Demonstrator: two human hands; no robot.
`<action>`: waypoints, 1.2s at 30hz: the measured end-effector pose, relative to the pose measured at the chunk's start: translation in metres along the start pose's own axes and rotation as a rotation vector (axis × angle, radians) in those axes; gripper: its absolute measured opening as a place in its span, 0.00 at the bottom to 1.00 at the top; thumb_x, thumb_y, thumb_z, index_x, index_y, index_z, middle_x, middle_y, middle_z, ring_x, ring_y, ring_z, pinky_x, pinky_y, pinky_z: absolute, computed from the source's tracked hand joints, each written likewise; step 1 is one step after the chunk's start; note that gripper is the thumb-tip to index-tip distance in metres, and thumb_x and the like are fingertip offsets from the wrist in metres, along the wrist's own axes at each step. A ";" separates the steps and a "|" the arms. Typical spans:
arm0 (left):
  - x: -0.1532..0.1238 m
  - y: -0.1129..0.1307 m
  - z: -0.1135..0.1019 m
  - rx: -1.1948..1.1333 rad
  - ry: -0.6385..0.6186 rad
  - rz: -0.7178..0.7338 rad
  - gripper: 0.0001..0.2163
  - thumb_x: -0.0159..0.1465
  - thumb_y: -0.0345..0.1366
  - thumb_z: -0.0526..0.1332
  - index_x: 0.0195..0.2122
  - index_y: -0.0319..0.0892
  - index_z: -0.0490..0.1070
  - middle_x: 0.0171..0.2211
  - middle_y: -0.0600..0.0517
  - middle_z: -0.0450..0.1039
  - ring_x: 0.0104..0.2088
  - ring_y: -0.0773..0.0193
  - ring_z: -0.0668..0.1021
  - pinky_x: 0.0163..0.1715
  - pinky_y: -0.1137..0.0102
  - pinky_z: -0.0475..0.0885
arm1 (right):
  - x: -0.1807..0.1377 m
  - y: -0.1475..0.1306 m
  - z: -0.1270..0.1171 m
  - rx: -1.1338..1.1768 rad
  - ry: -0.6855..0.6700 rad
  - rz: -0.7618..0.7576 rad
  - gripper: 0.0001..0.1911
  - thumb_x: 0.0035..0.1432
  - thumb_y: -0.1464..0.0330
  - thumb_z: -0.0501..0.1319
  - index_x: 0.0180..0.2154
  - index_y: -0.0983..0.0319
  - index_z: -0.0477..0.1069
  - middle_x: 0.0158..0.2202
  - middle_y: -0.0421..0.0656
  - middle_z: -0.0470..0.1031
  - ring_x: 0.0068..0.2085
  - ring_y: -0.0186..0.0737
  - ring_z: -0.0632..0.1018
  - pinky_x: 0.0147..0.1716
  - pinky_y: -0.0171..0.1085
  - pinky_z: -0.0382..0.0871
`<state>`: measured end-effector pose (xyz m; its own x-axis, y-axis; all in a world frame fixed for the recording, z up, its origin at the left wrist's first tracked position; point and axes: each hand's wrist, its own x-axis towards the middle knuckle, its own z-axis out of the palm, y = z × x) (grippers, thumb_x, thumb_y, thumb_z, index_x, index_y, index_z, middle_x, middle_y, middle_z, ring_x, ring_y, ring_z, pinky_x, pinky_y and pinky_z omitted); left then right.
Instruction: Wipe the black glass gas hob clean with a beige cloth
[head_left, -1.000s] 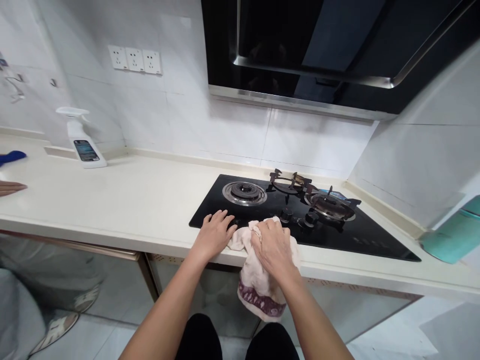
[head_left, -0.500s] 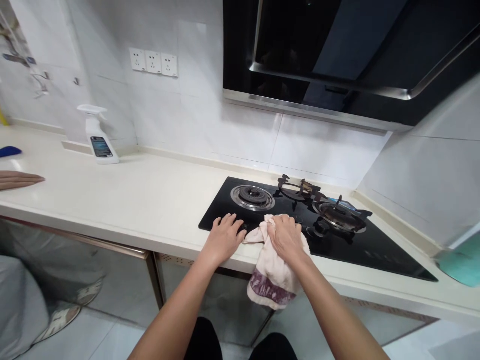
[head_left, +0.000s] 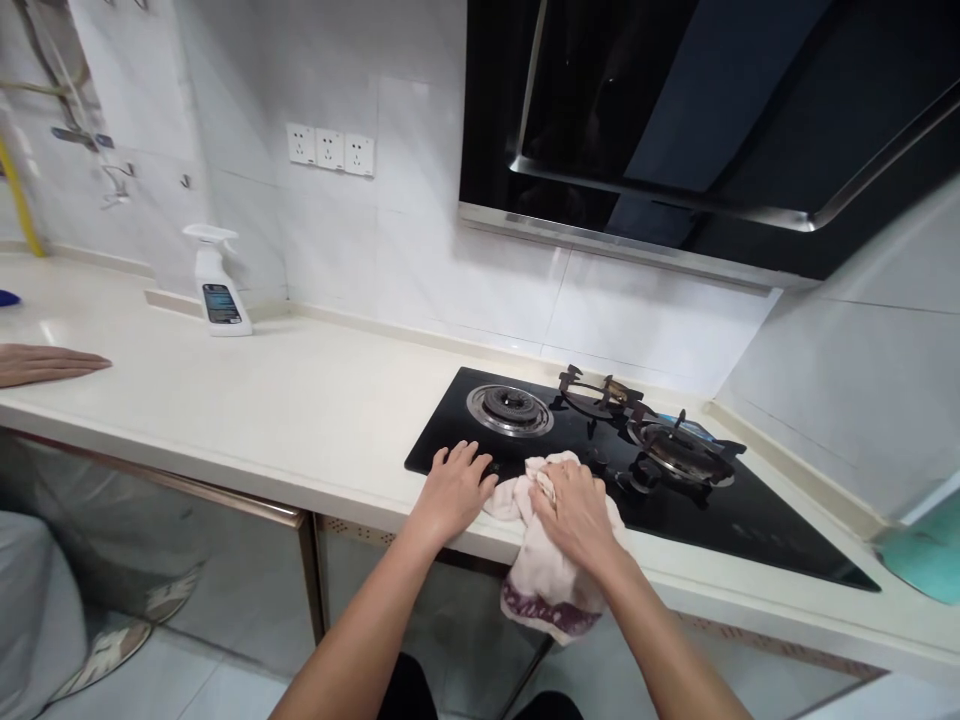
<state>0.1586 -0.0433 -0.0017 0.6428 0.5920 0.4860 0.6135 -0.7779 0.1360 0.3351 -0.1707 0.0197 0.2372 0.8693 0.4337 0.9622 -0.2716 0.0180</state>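
Note:
A pale pink towel (head_left: pixel 559 560) with a purple band lies bunched at the front of the black gas cooktop (head_left: pixel 757 520) and hangs over the counter edge. My right hand (head_left: pixel 574 505) presses down on it, fingers curled into the cloth. To its left, my left hand (head_left: pixel 455 488) rests with fingers spread at the cooktop's front-left corner, close to the towel. The left burner (head_left: pixel 510 410) shows without a pan support. Behind the right burner (head_left: pixel 679 450), dark pan supports (head_left: pixel 600 395) lie at the back of the cooktop.
A white spray bottle (head_left: pixel 221 285) stands by the wall on the counter (head_left: pixel 300 390). At far left another person's hand (head_left: pixel 49 364) lies flat on the counter. A range hood (head_left: pixel 637 130) overhangs the cooktop. Something teal (head_left: pixel 922 545) is at the right edge.
The view has shifted, so everything sits slightly lower in the picture. My right hand still presses the towel, whose folds have changed a little. My left hand stays at the cooktop corner.

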 end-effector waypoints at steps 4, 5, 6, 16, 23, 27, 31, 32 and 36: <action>-0.001 -0.001 0.001 0.015 0.017 0.031 0.19 0.76 0.41 0.50 0.60 0.42 0.74 0.66 0.40 0.70 0.68 0.46 0.68 0.65 0.46 0.64 | -0.031 0.000 -0.002 0.124 0.047 -0.146 0.13 0.70 0.62 0.57 0.53 0.54 0.72 0.53 0.47 0.72 0.51 0.51 0.70 0.48 0.47 0.59; -0.001 -0.001 0.001 0.018 0.021 0.035 0.19 0.76 0.41 0.50 0.60 0.42 0.74 0.66 0.40 0.70 0.68 0.47 0.69 0.64 0.46 0.64 | -0.035 0.001 -0.003 0.148 0.045 -0.166 0.12 0.71 0.62 0.57 0.53 0.53 0.72 0.53 0.47 0.72 0.52 0.51 0.69 0.48 0.46 0.59; -0.001 -0.002 0.001 0.020 0.025 0.038 0.19 0.76 0.41 0.50 0.60 0.43 0.74 0.65 0.40 0.70 0.68 0.47 0.69 0.64 0.47 0.64 | -0.036 0.001 -0.004 0.167 0.040 -0.178 0.12 0.71 0.62 0.57 0.53 0.53 0.72 0.54 0.47 0.71 0.51 0.50 0.69 0.48 0.46 0.59; -0.001 0.000 0.003 0.025 0.034 0.016 0.19 0.76 0.42 0.50 0.60 0.43 0.73 0.66 0.41 0.70 0.68 0.47 0.68 0.65 0.47 0.63 | 0.018 0.001 0.014 0.087 0.011 -0.104 0.13 0.74 0.63 0.53 0.51 0.58 0.72 0.51 0.48 0.71 0.49 0.49 0.69 0.47 0.44 0.59; -0.001 0.000 0.003 0.022 0.026 0.022 0.18 0.76 0.40 0.50 0.60 0.43 0.73 0.66 0.41 0.70 0.68 0.46 0.69 0.65 0.46 0.64 | 0.059 -0.008 0.028 0.029 -0.015 -0.043 0.15 0.75 0.61 0.51 0.52 0.58 0.72 0.53 0.50 0.72 0.51 0.51 0.69 0.48 0.44 0.59; -0.001 0.001 0.000 0.037 0.019 0.023 0.18 0.76 0.39 0.49 0.59 0.44 0.74 0.65 0.41 0.71 0.67 0.47 0.69 0.64 0.46 0.64 | 0.084 -0.012 0.034 0.017 -0.031 0.011 0.15 0.74 0.61 0.52 0.53 0.58 0.72 0.53 0.50 0.72 0.52 0.51 0.70 0.49 0.45 0.60; -0.002 0.001 -0.002 0.052 0.022 0.042 0.18 0.76 0.39 0.49 0.58 0.44 0.74 0.64 0.40 0.72 0.67 0.46 0.70 0.63 0.47 0.65 | 0.105 -0.017 0.039 0.023 -0.018 0.093 0.16 0.74 0.62 0.51 0.53 0.61 0.72 0.53 0.53 0.72 0.53 0.52 0.71 0.50 0.46 0.62; -0.002 0.001 -0.002 0.052 0.028 0.043 0.18 0.76 0.39 0.49 0.58 0.44 0.74 0.64 0.40 0.72 0.66 0.46 0.70 0.63 0.46 0.66 | 0.109 -0.018 0.040 0.028 -0.015 0.107 0.16 0.74 0.62 0.51 0.53 0.61 0.72 0.53 0.53 0.73 0.53 0.52 0.71 0.50 0.46 0.62; -0.002 -0.001 -0.001 0.048 0.033 0.040 0.18 0.76 0.39 0.49 0.58 0.43 0.74 0.64 0.39 0.72 0.66 0.46 0.70 0.63 0.46 0.65 | 0.111 -0.019 0.041 0.063 -0.009 0.115 0.17 0.72 0.60 0.53 0.54 0.59 0.73 0.53 0.51 0.74 0.53 0.50 0.73 0.50 0.45 0.62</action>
<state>0.1566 -0.0439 -0.0020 0.6523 0.5530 0.5184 0.6096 -0.7892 0.0747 0.3490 -0.0519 0.0307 0.3478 0.8376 0.4212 0.9349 -0.3438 -0.0883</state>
